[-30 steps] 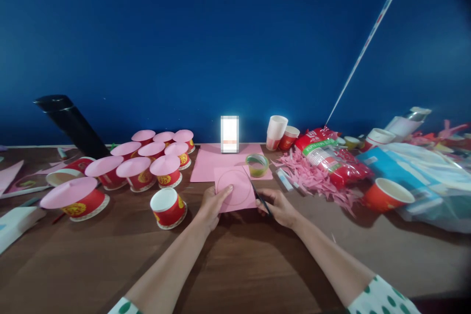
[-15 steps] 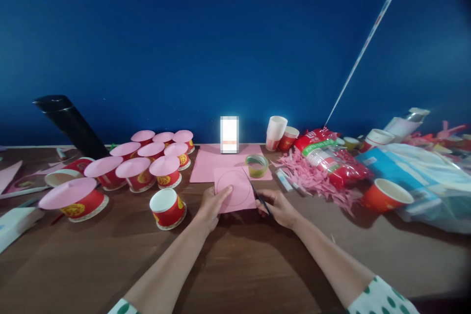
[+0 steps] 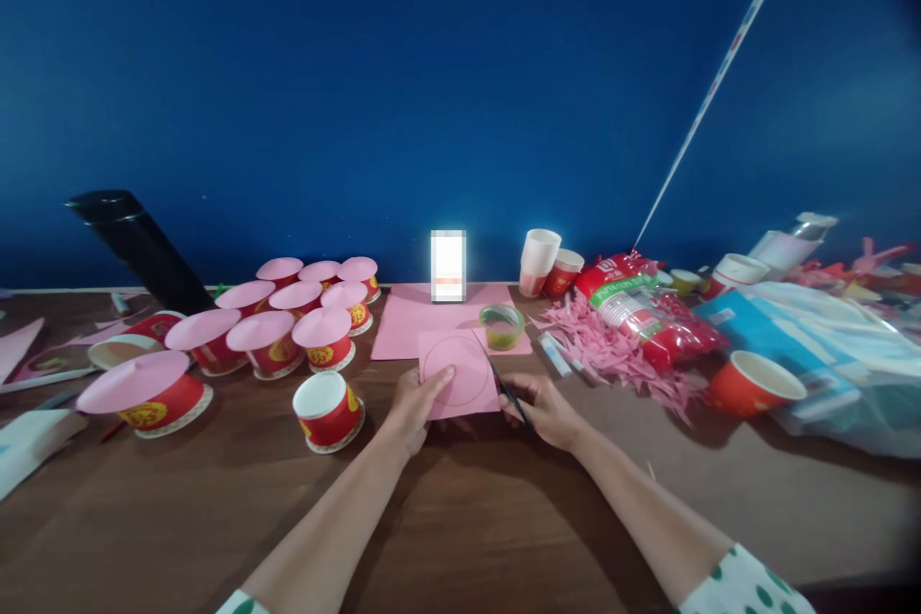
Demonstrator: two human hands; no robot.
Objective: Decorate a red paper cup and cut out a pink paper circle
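My left hand (image 3: 415, 406) pinches the left edge of a pink paper square (image 3: 460, 376), thumb on top. A circle is drawn on that paper. In my right hand (image 3: 545, 411) is a pair of dark scissors (image 3: 512, 393), the blades pointing up and left at the paper's right edge. Just behind the square stands a green-tinted clear tub (image 3: 502, 326), resting on a larger pink sheet (image 3: 410, 317). Left of my left hand is a short red and gold cup (image 3: 327, 410) with a white top.
Several red cups with pink paper cone tops (image 3: 259, 333) stand at left, near a tilted black flask (image 3: 136, 245). Pink paper scraps (image 3: 619, 355), a red plastic pack (image 3: 644, 307), an orange cup (image 3: 755, 384) and a blue plastic bag (image 3: 763, 312) lie at right. A blurred bright phone-like rectangle (image 3: 448, 264) stands at the back.
Almost nothing differs. The view has tilted very slightly; both hands keep the same hold on the paper and the scissors.
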